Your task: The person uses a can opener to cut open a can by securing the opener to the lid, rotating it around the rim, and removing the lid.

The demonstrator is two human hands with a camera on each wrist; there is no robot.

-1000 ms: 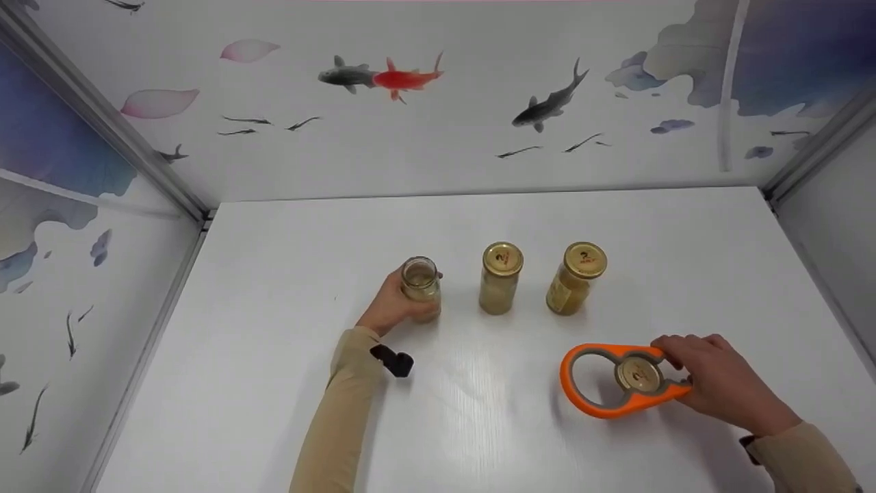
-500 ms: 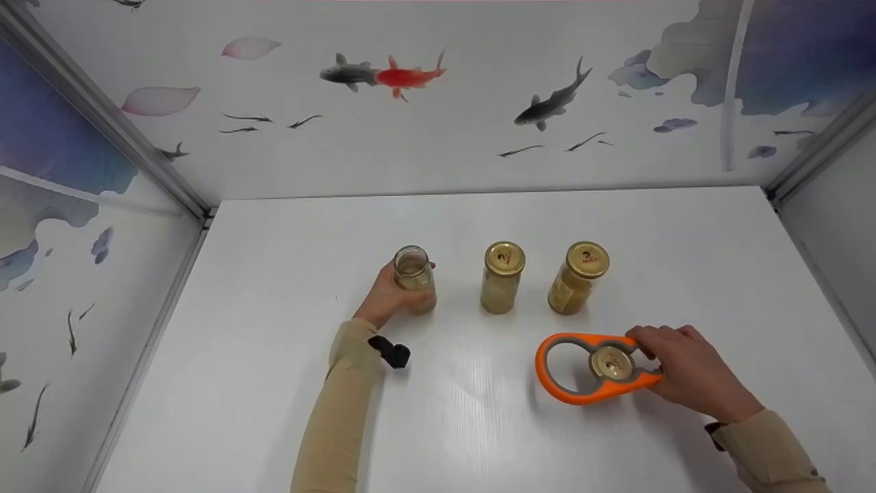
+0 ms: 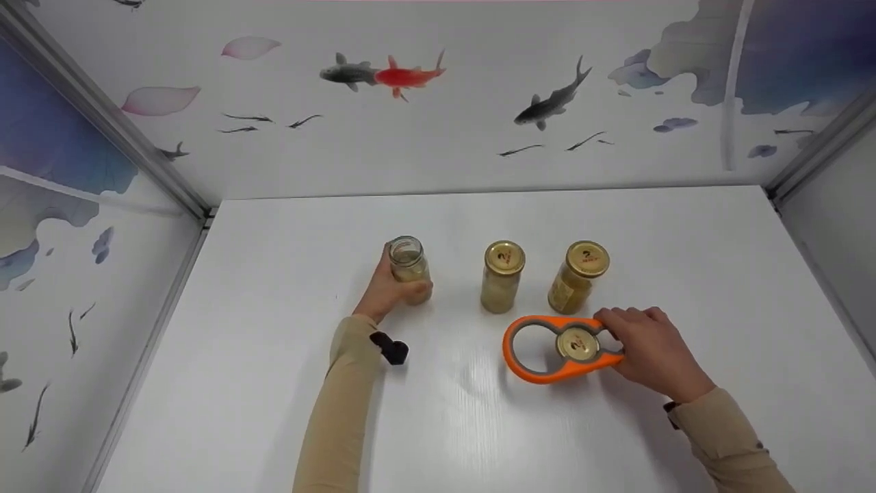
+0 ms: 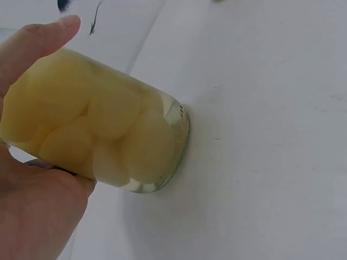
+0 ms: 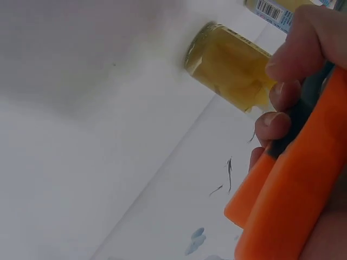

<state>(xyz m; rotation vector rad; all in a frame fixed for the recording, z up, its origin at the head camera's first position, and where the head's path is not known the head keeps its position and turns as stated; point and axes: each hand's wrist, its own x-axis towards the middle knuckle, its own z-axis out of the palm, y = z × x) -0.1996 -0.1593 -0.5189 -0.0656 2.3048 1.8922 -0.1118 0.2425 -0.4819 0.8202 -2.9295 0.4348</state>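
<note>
Both hands have shifted since 1 s ago. Head view: R hand [image 3: 653, 352] has brought the jar opener [image 3: 571, 371] toward 10 o'clock, w/ the loose lid [image 3: 578, 344] seated in its inner notch; L hand [image 3: 383, 293] has taken the lidless jar [image 3: 413, 274] a bit toward 11 o'clock. R hand grips the opener's handle end; L hand is wrapped round the jar's body, mouth up. Meaning, prob.: lid & jar are apart, so opening this one looks done; the other two have lids on. Diff vs earlier: gap btwn hands is smaller, while mid capped jar [image 3: 500, 287] & R-most capped jar [image 3: 572, 284] stay put on the table [image 3: 452, 411], approx 3 o'clock from the lidless one. Opener is now approx 4 o'clock from it, & near the R-most jar, on its 6 o'clock side.

L wrist view: thumb [image 4: 49, 39] at 10 o'clock; jar slants to its base near 3 o'clock, pale round pieces [image 4: 114, 111] inside. Can't tell if base touches table.

R wrist view: fingers [image 5: 272, 125] curl round the handle, approx 3 o'clock; lid's out of sight. Yellow-filled jar [image 5: 230, 65] is toward 1 o'clock, barcoded jar [image 5: 277, 14] beyond it.
</note>
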